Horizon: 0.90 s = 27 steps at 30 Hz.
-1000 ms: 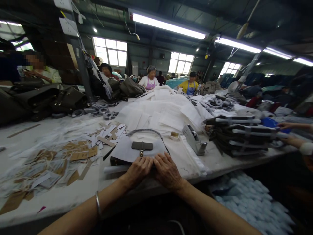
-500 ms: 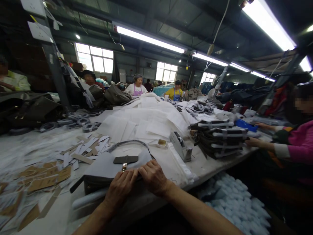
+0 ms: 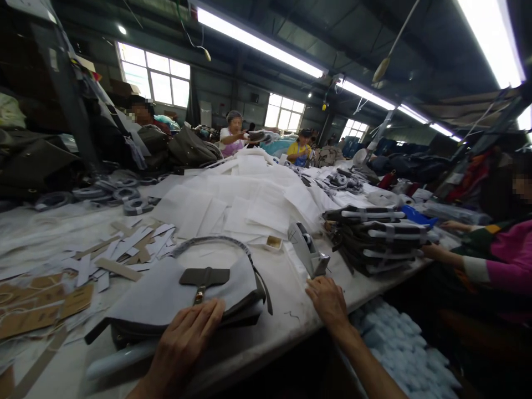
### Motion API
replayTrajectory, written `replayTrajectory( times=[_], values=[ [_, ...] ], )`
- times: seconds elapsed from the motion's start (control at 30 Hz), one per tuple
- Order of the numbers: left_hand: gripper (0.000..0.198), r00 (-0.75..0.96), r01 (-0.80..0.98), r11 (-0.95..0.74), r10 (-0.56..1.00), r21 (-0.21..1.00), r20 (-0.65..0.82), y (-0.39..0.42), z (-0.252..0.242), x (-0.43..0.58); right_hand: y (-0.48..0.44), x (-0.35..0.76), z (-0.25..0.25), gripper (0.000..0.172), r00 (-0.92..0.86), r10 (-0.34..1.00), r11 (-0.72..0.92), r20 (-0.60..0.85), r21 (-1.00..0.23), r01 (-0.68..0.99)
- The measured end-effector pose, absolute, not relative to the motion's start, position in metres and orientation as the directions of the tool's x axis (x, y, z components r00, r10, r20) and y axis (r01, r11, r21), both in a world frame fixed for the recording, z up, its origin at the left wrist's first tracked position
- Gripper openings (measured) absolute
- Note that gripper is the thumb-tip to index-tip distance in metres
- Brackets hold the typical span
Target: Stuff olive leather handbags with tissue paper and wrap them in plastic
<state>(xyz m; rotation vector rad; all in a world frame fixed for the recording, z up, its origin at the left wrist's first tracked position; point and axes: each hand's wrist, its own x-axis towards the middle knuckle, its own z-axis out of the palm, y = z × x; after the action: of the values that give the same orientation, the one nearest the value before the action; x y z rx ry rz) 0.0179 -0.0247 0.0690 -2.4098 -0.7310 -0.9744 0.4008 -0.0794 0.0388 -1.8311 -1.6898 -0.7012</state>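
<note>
My left arm comes up from the bottom of my view, and my left grip (image 3: 187,338) lies over the near edge of the dark bag (image 3: 139,332). Its back faces up. My fingers sit close together, a bit bent, with their tips near the metal clasp (image 3: 199,295). My thumb is hidden, so I cannot tell if I am pinching the bag or only pressing on it.

My right arm reaches out, away from the bag. My right grip (image 3: 328,302) is down by the near end of the gray tape holder (image 3: 305,246), fingers bent and bunched (I cannot tell if they have hold of anything). The tips are right at its foot, and I can't see if they touch.

The bag is on the counter (image 3: 286,288) in front of me, left of the tape holder. A pale sheet (image 3: 153,282) covers its top, with a green tab (image 3: 203,276) over that. Its wrapped handle (image 3: 211,240) curves at the far side. A pale tube (image 3: 120,360) pokes out below the near edge. A stack of dark bags (image 3: 374,238) is right of the tape holder. Brown tags (image 3: 45,316) lie off to the left.
</note>
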Motion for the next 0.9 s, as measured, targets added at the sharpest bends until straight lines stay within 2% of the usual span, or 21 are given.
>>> replayTrajectory(
  times=[0.1, 0.23, 0.33, 0.4, 0.5, 0.67, 0.73, 0.8, 0.83, 0.9],
  values=[
    [0.041, 0.604, 0.614, -0.767, 0.306, -0.185, 0.736, -0.025, 0.07, 0.018, -0.081, 0.403, 0.031, 0.032, 0.082, 0.72, -0.061, 0.689, -0.054, 0.997],
    [0.041, 0.59, 0.626, -0.761, 0.317, -0.172, 0.743, -0.025, 0.074, 0.019, -0.08, 0.391, 0.046, 0.034, 0.097, 0.686, -0.03, 0.721, -0.105, 0.994],
    [0.041, 0.559, 0.639, -0.757, 0.335, -0.137, 0.759, -0.023, 0.079, 0.019, -0.08, 0.365, 0.061, 0.027, 0.113, 0.678, 0.083, 0.726, -0.229, 0.97],
    [0.041, 0.516, 0.653, -0.75, 0.341, -0.104, 0.785, -0.022, 0.084, 0.018, -0.084, 0.336, 0.066, 0.021, 0.104, 0.732, 0.2, 0.673, -0.359, 0.912],
    [0.038, 0.457, 0.676, -0.735, 0.364, -0.05, 0.812, -0.02, 0.092, 0.016, -0.095, 0.284, 0.059, 0.013, -0.015, 0.83, 0.35, 0.557, -0.501, 0.791],
    [0.032, 0.409, 0.718, -0.696, 0.42, -0.001, 0.81, -0.018, 0.101, 0.008, -0.113, 0.234, 0.04, 0.008, -0.281, 0.821, 0.542, 0.496, -0.526, 0.656],
    [0.027, 0.383, 0.734, -0.679, 0.435, 0.017, 0.815, -0.017, 0.103, 0.005, -0.112, 0.238, 0.041, 0.008, -0.29, 0.844, 0.526, 0.451, -0.592, 0.611],
    [0.024, 0.365, 0.74, -0.671, 0.437, 0.028, 0.822, -0.016, 0.104, 0.003, -0.105, 0.255, 0.041, 0.017, -0.173, 0.887, 0.433, 0.428, -0.641, 0.634],
    [0.024, 0.359, 0.74, -0.672, 0.433, 0.031, 0.827, -0.016, 0.104, 0.002, -0.098, 0.266, 0.039, 0.022, -0.077, 0.89, 0.378, 0.45, -0.631, 0.678],
    [0.024, 0.352, 0.733, -0.679, 0.433, 0.043, 0.83, -0.016, 0.104, 0.001, -0.078, 0.286, 0.027, 0.031, 0.087, 0.835, 0.259, 0.544, -0.528, 0.809]
  ],
)
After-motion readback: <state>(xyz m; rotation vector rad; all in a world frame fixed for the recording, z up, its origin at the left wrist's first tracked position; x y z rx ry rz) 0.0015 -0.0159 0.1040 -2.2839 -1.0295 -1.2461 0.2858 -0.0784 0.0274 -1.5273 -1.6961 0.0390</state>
